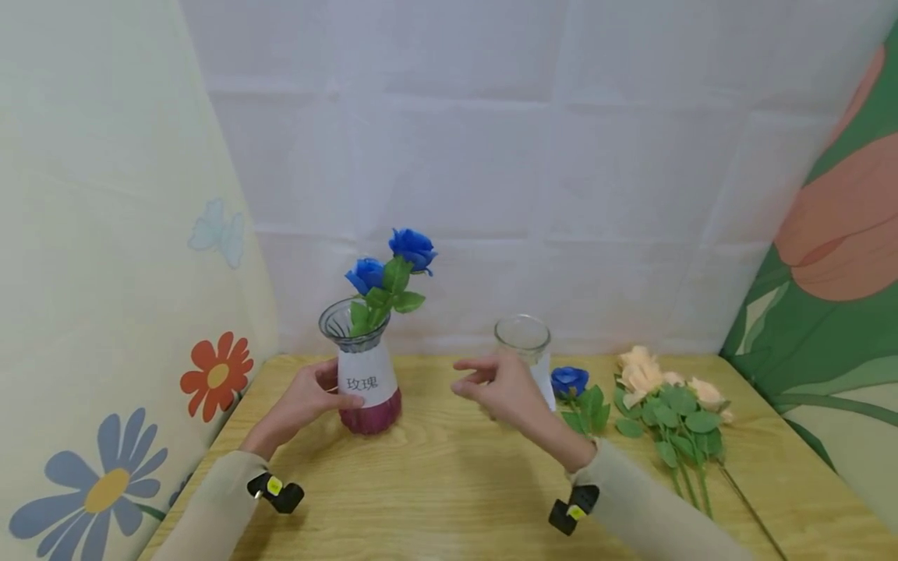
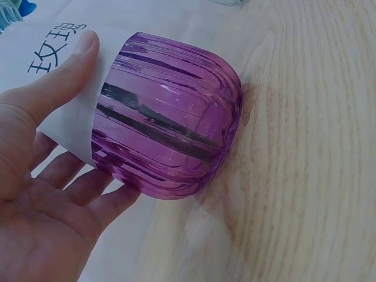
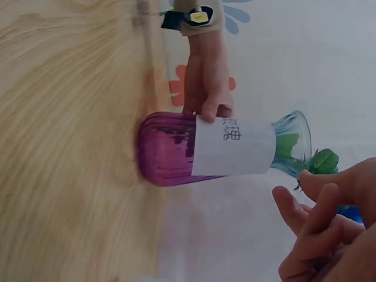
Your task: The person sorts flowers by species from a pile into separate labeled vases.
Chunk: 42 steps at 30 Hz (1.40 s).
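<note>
My left hand [image 1: 309,396] grips the side of a glass vase [image 1: 370,417], thumb across its white paper label. The vase stands upright, purple at the base and clear at the flared mouth. Two blue roses [image 1: 412,248] with green leaves lean to the right out of it. To the right of this vase my right hand [image 1: 508,389] is in the air, its fingers loosely bent and holding nothing. In the right wrist view, the thumb [image 3: 323,183] and fingers overlap the area by the vase mouth. Purple glass [image 2: 170,117] fills the middle of the left wrist view.
Behind my right hand stands a second clear glass vase [image 1: 523,340] with white paper on it, partly hidden. Another blue rose [image 1: 570,380] lies beside it. Several peach roses [image 1: 641,375] lie at the table's right side. White cloth [image 1: 449,171] hangs behind the wooden table [image 1: 421,483].
</note>
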Each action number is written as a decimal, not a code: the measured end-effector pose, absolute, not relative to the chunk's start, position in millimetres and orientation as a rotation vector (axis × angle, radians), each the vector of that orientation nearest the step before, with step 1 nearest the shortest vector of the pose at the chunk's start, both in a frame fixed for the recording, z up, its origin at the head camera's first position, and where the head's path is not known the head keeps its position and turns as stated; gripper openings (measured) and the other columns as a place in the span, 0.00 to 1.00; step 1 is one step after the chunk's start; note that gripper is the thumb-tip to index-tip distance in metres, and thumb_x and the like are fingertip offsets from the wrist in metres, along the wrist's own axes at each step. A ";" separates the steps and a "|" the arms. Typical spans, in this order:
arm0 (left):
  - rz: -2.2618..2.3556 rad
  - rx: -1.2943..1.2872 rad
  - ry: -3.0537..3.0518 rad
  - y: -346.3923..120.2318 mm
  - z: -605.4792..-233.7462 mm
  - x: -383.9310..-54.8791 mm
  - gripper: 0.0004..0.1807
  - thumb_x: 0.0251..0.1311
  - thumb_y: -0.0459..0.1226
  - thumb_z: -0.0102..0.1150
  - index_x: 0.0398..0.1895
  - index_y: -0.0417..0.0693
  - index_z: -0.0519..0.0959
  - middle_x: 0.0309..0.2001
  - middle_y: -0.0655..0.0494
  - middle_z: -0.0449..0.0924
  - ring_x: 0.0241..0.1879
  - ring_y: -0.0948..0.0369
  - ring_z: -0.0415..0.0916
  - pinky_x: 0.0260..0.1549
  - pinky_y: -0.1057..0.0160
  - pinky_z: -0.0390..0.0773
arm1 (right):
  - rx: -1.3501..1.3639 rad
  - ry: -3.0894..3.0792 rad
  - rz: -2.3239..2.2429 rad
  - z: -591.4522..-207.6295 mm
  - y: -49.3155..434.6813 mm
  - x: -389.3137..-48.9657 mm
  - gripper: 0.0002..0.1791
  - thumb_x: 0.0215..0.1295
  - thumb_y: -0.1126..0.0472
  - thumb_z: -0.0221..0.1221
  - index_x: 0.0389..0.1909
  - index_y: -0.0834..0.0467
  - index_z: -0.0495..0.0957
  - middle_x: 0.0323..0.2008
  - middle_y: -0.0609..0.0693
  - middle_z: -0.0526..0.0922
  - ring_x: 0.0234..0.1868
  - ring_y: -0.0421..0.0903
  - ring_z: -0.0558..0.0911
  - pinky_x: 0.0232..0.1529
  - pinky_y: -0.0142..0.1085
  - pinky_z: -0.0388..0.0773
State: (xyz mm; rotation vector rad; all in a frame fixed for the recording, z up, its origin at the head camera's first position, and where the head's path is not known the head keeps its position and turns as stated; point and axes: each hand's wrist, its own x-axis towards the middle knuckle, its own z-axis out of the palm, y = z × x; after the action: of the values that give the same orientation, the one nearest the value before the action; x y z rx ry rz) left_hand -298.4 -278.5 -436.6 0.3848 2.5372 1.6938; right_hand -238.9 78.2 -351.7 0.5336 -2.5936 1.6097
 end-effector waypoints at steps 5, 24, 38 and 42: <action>1.695 0.391 2.539 -278.9 -437.3 -298.9 0.46 0.55 0.42 0.82 0.76 0.43 0.70 0.68 0.42 0.78 0.65 0.42 0.76 0.60 0.44 0.79 | 0.549 -2.662 1.591 -374.5 123.8 -230.6 0.17 0.66 0.60 0.73 0.53 0.62 0.88 0.33 0.50 0.91 0.12 0.42 0.74 0.12 0.34 0.71; 1.671 0.362 2.557 -279.5 -433.7 -298.3 0.46 0.55 0.44 0.82 0.75 0.43 0.71 0.67 0.42 0.78 0.63 0.42 0.76 0.60 0.42 0.79 | 0.094 -2.826 1.657 -417.1 267.7 -204.3 0.32 0.66 0.57 0.74 0.66 0.68 0.78 0.42 0.60 0.91 0.10 0.40 0.67 0.13 0.35 0.71; 1.672 0.352 2.561 -278.1 -434.1 -300.0 0.45 0.54 0.43 0.83 0.74 0.42 0.72 0.65 0.42 0.80 0.62 0.43 0.78 0.59 0.44 0.80 | 0.251 -3.119 1.469 -426.8 298.2 -212.4 0.32 0.57 0.59 0.78 0.59 0.72 0.82 0.34 0.56 0.91 0.09 0.35 0.58 0.13 0.30 0.62; 1.674 0.359 2.560 -278.4 -434.3 -299.2 0.45 0.54 0.43 0.82 0.74 0.41 0.72 0.65 0.42 0.79 0.62 0.43 0.78 0.59 0.45 0.80 | 0.230 -3.175 1.322 -428.5 292.9 -215.3 0.33 0.53 0.59 0.81 0.58 0.70 0.83 0.32 0.52 0.90 0.12 0.37 0.66 0.16 0.32 0.67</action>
State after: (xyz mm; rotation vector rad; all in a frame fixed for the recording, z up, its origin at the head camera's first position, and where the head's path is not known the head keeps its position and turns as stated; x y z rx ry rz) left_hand -299.2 -278.4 -434.3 0.3591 2.5599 1.6738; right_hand -215.3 292.9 -428.5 0.2300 -3.1748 1.3215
